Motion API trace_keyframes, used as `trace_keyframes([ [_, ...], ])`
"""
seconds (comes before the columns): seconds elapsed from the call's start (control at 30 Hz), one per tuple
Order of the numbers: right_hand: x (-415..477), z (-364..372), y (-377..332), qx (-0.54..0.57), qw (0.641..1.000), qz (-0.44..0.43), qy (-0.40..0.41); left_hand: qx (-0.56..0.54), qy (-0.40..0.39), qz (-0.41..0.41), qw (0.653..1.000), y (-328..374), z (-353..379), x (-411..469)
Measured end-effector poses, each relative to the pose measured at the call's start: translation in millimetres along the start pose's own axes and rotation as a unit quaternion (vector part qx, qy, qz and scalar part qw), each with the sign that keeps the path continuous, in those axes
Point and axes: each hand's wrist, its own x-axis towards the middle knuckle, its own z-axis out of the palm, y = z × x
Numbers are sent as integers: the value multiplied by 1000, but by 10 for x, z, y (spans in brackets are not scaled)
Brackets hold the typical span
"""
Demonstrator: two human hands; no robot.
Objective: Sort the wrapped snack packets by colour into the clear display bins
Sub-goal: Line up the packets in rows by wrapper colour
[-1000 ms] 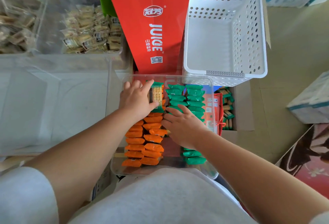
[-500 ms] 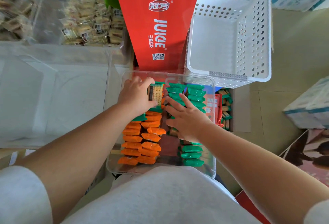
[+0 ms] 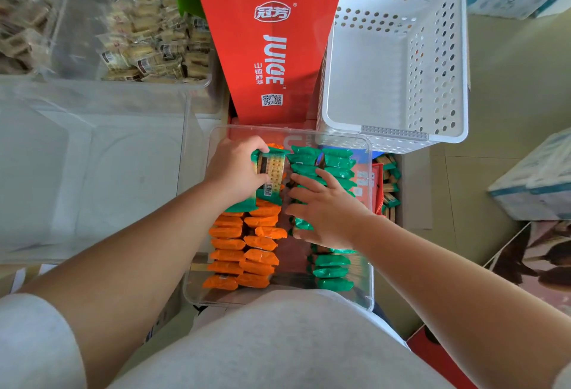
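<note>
A clear bin [image 3: 369,234] in front of me holds orange packets [image 3: 244,248] in two rows on its left side and green packets [image 3: 332,269] in rows on its right side. My left hand [image 3: 230,169] grips a stack of green-wrapped cracker packets [image 3: 270,172] above the far end of the orange rows. My right hand [image 3: 321,208] lies with spread fingers on the green rows in the middle of the bin.
A red juice carton [image 3: 268,36] stands beyond the bin, a white perforated basket [image 3: 445,58] to its right. A large clear bin [image 3: 92,172] sits at left, another with beige packets [image 3: 148,46] behind it. More green packets [image 3: 390,185] lie in a box right of the bin.
My right hand has slid further away along the green rows, uncovering more green packets near me. The left hand keeps its stack at the same spot.
</note>
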Motion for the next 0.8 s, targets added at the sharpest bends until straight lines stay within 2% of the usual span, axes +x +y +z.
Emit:
trace_keyframes([
  [0.07, 8, 28, -52, 63, 992, 21, 107, -15, -6, 5, 1000, -5, 14, 4],
  [0.13, 81, -24, -79, 132, 959, 99, 229, -30, -8, 0, 1000, 3, 5, -15],
  [0.2, 206, -160, -91, 187, 923, 193, 275, -42, -6, 2, 999, 6, -17, -46],
  [0.27, 345, -280, -75, 224, 919, 239, 219, -68, -9, 20, 997, 16, -51, -96],
  [0.37, 524, -338, -60, 175, 952, 224, 109, -105, -15, 28, 994, 34, -102, -216],
  [0.5, 625, -261, -96, 98, 962, 234, 103, -88, -21, -9, 996, -26, -107, -332],
  [0.67, 630, -280, -67, 124, 949, 261, 123, -46, -44, -35, 997, -54, -168, -432],
  [0.8, 578, -255, -91, 140, 952, 246, 113, -75, -40, -40, 996, -10, -290, -549],
])
